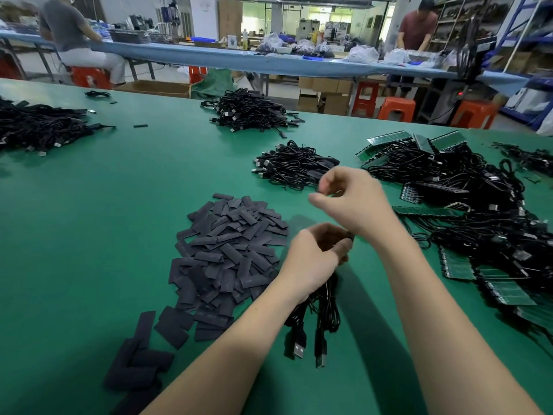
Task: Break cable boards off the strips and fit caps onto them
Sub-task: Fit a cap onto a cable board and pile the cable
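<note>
My left hand (317,259) is closed around a bundle of black USB cables (311,322) that hangs below it, plugs toward me. My right hand (350,199) hovers just beyond it, thumb and fingers pinched on something small and dark that is blurred. A heap of flat black caps (227,253) lies left of my hands on the green table (119,205). Green board strips with attached black cables (466,199) are piled to the right. A small heap of black cables (296,166) lies just beyond my right hand.
Two more cable heaps lie at far left (39,127) and at far centre (251,110). A few loose caps (134,363) sit near the table's front left. Two people work at a blue bench (209,58) behind, with orange stools (395,107) between.
</note>
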A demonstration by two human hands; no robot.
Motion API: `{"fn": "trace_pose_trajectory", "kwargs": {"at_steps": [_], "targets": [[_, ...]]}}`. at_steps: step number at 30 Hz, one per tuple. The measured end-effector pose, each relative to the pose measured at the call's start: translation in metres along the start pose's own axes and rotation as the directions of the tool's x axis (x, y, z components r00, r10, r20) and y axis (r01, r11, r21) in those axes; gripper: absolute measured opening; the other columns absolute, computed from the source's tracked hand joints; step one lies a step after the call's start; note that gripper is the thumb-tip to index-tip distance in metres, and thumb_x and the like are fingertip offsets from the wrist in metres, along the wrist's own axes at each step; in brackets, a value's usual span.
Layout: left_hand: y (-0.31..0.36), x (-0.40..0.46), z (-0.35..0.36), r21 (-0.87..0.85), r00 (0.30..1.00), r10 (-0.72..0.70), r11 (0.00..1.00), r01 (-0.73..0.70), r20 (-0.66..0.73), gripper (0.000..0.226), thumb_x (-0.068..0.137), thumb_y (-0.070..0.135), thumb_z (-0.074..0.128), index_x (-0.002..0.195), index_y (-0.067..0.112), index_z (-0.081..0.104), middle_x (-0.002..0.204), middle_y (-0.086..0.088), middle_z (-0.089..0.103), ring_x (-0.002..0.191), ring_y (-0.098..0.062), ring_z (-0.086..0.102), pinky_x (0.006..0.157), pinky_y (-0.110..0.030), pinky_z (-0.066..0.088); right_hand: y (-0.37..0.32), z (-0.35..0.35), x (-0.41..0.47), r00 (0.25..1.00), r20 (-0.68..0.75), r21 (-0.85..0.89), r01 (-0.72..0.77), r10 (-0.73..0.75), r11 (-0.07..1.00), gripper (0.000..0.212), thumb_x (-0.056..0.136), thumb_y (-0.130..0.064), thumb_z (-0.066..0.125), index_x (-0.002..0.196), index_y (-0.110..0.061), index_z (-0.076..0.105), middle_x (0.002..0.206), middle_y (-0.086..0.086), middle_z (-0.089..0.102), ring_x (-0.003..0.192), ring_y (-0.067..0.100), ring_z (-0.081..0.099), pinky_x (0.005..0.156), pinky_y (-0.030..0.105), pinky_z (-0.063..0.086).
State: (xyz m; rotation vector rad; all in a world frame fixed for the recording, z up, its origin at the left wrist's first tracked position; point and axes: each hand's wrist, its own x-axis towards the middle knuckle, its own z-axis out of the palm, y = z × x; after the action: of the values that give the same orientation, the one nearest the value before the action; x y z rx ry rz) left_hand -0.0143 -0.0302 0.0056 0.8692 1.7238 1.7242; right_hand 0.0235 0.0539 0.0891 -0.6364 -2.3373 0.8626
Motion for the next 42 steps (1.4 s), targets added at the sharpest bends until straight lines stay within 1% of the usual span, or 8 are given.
{"fn": "trace_pose_trajectory", "kwargs": {"at_steps": [3,6,10,14,17,24,37,42], "targets": [[-0.003,0.002,-0.002,-0.029,1.0,0.012,1.0,-0.012,0.007,0.006,0.094,0.005,0.066,0.1,0.006,0.068,0.08,-0.003,0.069,0.062,-0.007,0.064,0.063,-0.016,0.05,0.018,-0.024,-0.011,0.996,-0.016,0.262,-0.084,0.092,0.961,0.02,0.082,-0.019,0.08,0.072,-0.018,0.062,0.067,-0.003,0.069,0.057,0.008,0.063,0.059,0.02,0.051],[-0.004,0.001,-0.003,-0.048,1.0,0.017,0.999,-0.016,0.011,0.008,0.092,0.004,0.067,0.1,0.005,0.067,0.076,-0.005,0.067,0.059,-0.006,0.063,0.061,-0.016,0.05,0.034,-0.037,-0.022,0.985,-0.018,0.481,-0.14,0.169,0.865,0.019,0.084,-0.014,0.081,0.08,-0.013,0.062,0.067,-0.002,0.067,0.063,0.01,0.068,0.056,0.019,0.051],[0.001,0.001,-0.006,-0.132,0.999,-0.025,0.991,0.028,0.021,0.008,0.092,0.004,0.067,0.1,0.005,0.068,0.08,-0.009,0.069,0.062,-0.01,0.061,0.063,-0.02,0.05,0.051,-0.049,-0.03,0.961,0.014,0.786,-0.181,0.275,0.592,0.023,0.083,-0.009,0.079,0.101,-0.012,0.065,0.079,0.003,0.071,0.076,0.017,0.072,0.062,0.02,0.053],[0.004,0.001,-0.013,-0.307,0.994,-0.066,0.947,0.09,0.09,0.006,0.096,0.005,0.063,0.099,0.008,0.067,0.078,0.0,0.069,0.065,-0.011,0.059,0.066,-0.022,0.049,0.06,-0.049,-0.038,0.938,0.125,0.896,-0.247,0.324,0.368,0.024,0.07,-0.017,0.08,0.093,-0.017,0.073,0.085,-0.001,0.073,0.081,0.015,0.072,0.061,0.014,0.054],[0.004,0.002,-0.018,-0.401,0.987,-0.09,0.906,0.136,0.132,0.008,0.096,0.006,0.061,0.1,0.008,0.067,0.077,0.001,0.068,0.067,-0.012,0.058,0.067,-0.021,0.05,0.064,-0.039,-0.042,0.922,0.191,0.915,-0.291,0.338,0.278,0.023,0.067,-0.015,0.08,0.089,-0.015,0.074,0.087,0.002,0.074,0.079,0.015,0.073,0.057,0.014,0.054],[0.003,0.002,-0.019,-0.41,0.976,-0.094,0.897,0.168,0.195,0.009,0.096,0.003,0.059,0.096,0.008,0.067,0.075,-0.001,0.063,0.066,-0.011,0.054,0.062,-0.017,0.047,0.063,-0.028,-0.043,0.924,0.222,0.887,-0.324,0.311,0.33,0.021,0.059,-0.026,0.085,0.077,-0.017,0.082,0.086,0.002,0.075,0.078,0.009,0.071,0.064,0.013,0.054],[0.0,0.002,-0.022,-0.376,0.969,-0.071,0.913,0.158,0.235,0.008,0.094,0.003,0.062,0.097,0.006,0.069,0.076,-0.001,0.064,0.067,-0.01,0.054,0.064,-0.017,0.048,0.067,-0.025,-0.042,0.944,0.16,0.849,-0.28,0.288,0.447,0.02,0.065,-0.017,0.084,0.083,-0.01,0.078,0.079,0.006,0.075,0.07,0.01,0.068,0.067,0.017,0.055],[0.001,0.001,-0.022,-0.364,0.963,-0.056,0.919,0.153,0.263,0.015,0.085,0.01,0.068,0.1,0.005,0.069,0.075,0.0,0.065,0.067,-0.009,0.054,0.065,-0.016,0.048,0.068,-0.029,-0.043,0.939,0.198,0.836,-0.311,0.28,0.452,0.017,0.066,-0.014,0.084,0.082,-0.011,0.079,0.081,0.006,0.075,0.07,0.011,0.068,0.069,0.017,0.056]]}}
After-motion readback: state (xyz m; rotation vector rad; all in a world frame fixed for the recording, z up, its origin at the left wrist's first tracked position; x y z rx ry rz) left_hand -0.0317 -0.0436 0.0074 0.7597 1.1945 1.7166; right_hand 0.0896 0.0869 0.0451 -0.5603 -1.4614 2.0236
